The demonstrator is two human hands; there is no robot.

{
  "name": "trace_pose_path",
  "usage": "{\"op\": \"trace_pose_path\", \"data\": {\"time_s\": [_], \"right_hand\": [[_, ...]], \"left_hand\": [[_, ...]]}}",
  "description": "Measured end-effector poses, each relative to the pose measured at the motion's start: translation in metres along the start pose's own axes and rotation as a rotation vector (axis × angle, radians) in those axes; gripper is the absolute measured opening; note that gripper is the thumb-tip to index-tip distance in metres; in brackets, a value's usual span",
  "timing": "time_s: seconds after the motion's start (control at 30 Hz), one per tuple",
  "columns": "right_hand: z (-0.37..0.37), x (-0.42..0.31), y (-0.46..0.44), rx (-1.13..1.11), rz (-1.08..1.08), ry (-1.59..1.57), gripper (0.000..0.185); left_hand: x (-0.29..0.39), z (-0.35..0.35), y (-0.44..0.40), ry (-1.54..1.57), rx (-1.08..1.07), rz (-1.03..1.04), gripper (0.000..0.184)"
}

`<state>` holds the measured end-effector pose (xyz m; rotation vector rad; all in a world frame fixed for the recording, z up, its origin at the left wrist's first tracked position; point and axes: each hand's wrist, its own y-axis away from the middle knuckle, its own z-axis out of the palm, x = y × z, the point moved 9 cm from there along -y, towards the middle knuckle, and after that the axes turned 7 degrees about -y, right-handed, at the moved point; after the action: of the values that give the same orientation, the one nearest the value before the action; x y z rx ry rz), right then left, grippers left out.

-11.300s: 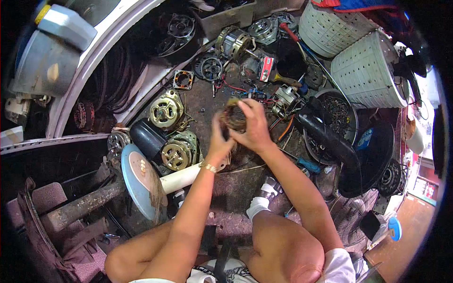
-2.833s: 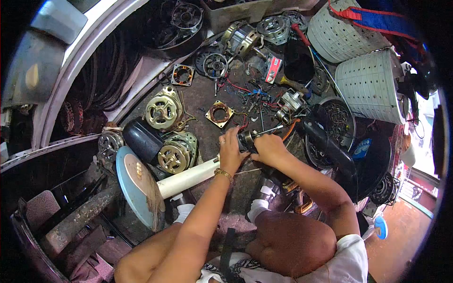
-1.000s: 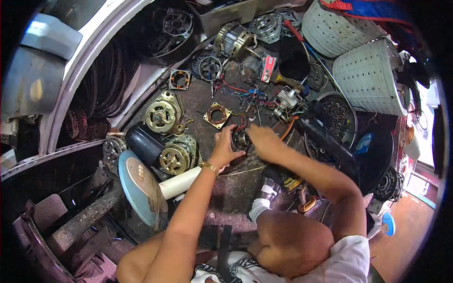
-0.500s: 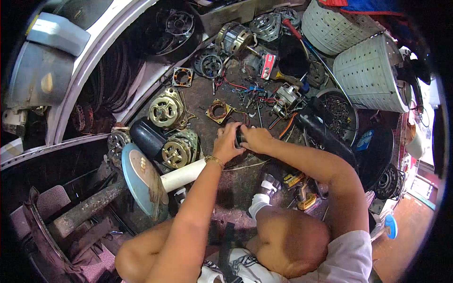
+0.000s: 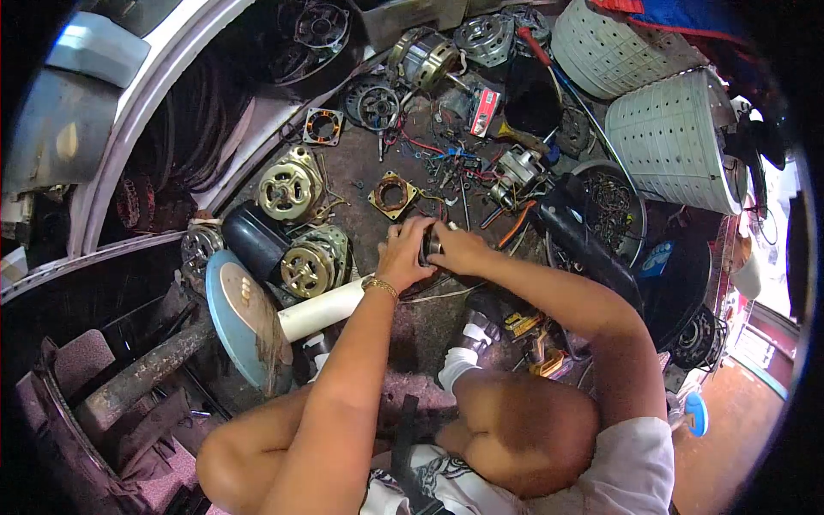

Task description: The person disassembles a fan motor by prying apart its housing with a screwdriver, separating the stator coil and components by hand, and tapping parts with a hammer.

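Note:
Between my hands is a small dark round metal part [image 5: 432, 245], mostly covered by fingers. My left hand [image 5: 406, 253] is wrapped round its left side, with a gold bracelet on the wrist. From the right, my right hand [image 5: 457, 250] grips the same part with bent fingers. Just above them on the floor lies a square stator with a copper winding [image 5: 392, 196], its wires trailing to the right. Two brass-coloured motors [image 5: 290, 190] stand left of my hands, beside a black cylinder [image 5: 256, 241].
A white pipe [image 5: 322, 311] with a blue disc [image 5: 239, 319] lies at lower left. A bowl of screws [image 5: 611, 206], a black tube [image 5: 588, 245] and white perforated drums [image 5: 674, 146] are on the right. A yellow tool [image 5: 547, 356] lies near my knee. Small tools and wires lie ahead.
Since the oldest frame, the copper winding has left my hands and the square stator appears on the floor. My right hand has come back against the dark part after being slightly apart from it.

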<state>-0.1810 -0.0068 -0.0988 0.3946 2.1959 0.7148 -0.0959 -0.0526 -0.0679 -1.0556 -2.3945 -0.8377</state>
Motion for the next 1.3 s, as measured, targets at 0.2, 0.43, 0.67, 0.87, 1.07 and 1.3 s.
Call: {"op": "trace_pose_path", "data": {"time_s": [0.2, 0.43, 0.67, 0.87, 1.07, 1.3], "right_hand": [[0.004, -0.010, -0.002, 0.021, -0.088, 0.095, 0.055], [0.011, 0.007, -0.015, 0.090, -0.028, 0.129, 0.026], [-0.004, -0.004, -0.012, 0.079, -0.175, 0.031, 0.034], [0.028, 0.030, -0.026, -0.421, 0.148, -0.414, 0.040], [-0.006, 0.011, -0.002, 0.066, -0.085, -0.167, 0.035], [0.013, 0.126, 0.135, 0.123, 0.360, -0.850, 0.053]], "left_hand": [[0.002, 0.000, 0.002, -0.006, 0.008, -0.054, 0.091], [-0.012, 0.018, -0.005, 0.161, 0.523, -0.430, 0.027], [-0.008, -0.003, -0.009, 0.069, 0.798, -0.319, 0.017], [-0.007, 0.001, -0.020, 0.089, 0.702, -0.251, 0.015], [-0.004, 0.002, -0.014, 0.089, 0.709, -0.179, 0.012], [0.004, 0.000, -0.014, -0.039, 0.702, -0.198, 0.013]]}}
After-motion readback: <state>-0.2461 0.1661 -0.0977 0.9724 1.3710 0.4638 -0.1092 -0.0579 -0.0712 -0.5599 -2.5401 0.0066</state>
